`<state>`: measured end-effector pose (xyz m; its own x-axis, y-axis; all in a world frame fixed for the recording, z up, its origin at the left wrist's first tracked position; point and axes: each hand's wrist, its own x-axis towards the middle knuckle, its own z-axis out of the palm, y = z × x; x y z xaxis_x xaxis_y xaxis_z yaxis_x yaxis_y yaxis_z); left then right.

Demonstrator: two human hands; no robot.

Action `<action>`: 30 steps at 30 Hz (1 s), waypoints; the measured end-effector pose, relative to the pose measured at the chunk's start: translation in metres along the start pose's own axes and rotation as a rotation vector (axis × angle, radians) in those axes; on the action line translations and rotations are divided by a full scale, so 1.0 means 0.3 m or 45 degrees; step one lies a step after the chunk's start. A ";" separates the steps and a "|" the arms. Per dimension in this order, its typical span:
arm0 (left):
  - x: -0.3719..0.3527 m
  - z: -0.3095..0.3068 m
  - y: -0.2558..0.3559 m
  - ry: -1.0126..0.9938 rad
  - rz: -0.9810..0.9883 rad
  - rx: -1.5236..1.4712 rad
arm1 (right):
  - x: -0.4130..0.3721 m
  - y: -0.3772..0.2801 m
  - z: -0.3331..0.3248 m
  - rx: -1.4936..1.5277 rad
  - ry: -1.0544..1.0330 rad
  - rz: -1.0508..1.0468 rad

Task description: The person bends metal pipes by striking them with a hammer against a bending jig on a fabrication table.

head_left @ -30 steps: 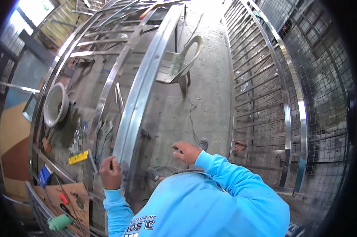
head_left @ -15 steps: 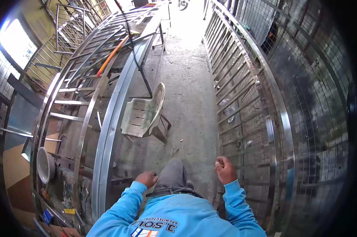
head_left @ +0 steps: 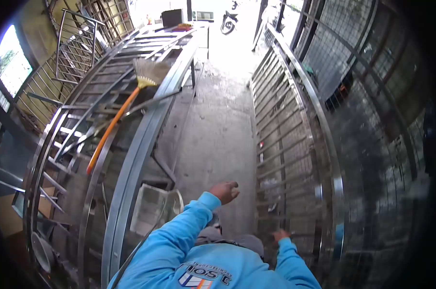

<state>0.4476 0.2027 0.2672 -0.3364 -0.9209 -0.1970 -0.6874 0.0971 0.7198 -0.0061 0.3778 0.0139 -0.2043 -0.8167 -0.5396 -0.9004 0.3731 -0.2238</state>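
My left hand [head_left: 224, 192] is stretched forward over the concrete floor, right of the white plastic chair [head_left: 153, 207]. Its fingers are curled in, and I cannot make out anything in them. Low beside my right hip is my right hand [head_left: 281, 235], near the metal grille on the right [head_left: 295, 178]; it is smeared by motion, so its fingers are unclear. A broom with an orange handle [head_left: 113, 126] lies across the metal frames on the left, its bristles pointing away from me.
Long metal tubes [head_left: 140, 154] run along the left of the concrete aisle [head_left: 213, 125]. A white basin [head_left: 43, 252] sits at the lower left. Mesh panels [head_left: 372, 130] stand at the right. A motorcycle [head_left: 228, 23] is at the bright far end.
The view has moved forward along the aisle, and the chair now appears lower and closer. My left hand has swung forward and right; my right hand has dropped back towards my hip.
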 end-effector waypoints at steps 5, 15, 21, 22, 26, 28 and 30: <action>0.107 -0.502 -0.028 0.379 -0.225 -0.219 | 0.043 0.347 0.025 -0.472 -0.378 -0.001; 0.736 -0.631 -0.632 0.593 -0.652 -0.221 | 1.507 -0.572 -0.402 -0.377 -0.317 -0.017; 0.716 -0.134 -1.254 -0.776 -1.089 0.476 | 2.129 -1.626 -1.181 0.437 0.133 -0.580; 0.788 -0.235 -1.094 -1.061 -1.026 0.413 | 2.142 -1.778 -1.291 0.457 0.208 -0.737; 1.043 -0.276 -1.121 -1.061 -0.893 0.402 | 2.303 -2.163 -1.625 0.396 -0.051 -0.819; 1.267 -0.359 -1.190 -1.044 -0.938 0.317 | 2.574 -2.213 -1.649 0.249 0.029 -0.925; 1.537 -0.464 -1.282 -1.001 -0.992 0.234 | 2.928 -2.153 -1.587 0.142 0.086 -0.754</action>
<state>0.6464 -0.3119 -0.0080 -0.0409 -0.2665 -0.9630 -0.9502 -0.2876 0.1200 0.2130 -0.7902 0.0707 0.2922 -0.9244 -0.2452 -0.8236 -0.1129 -0.5559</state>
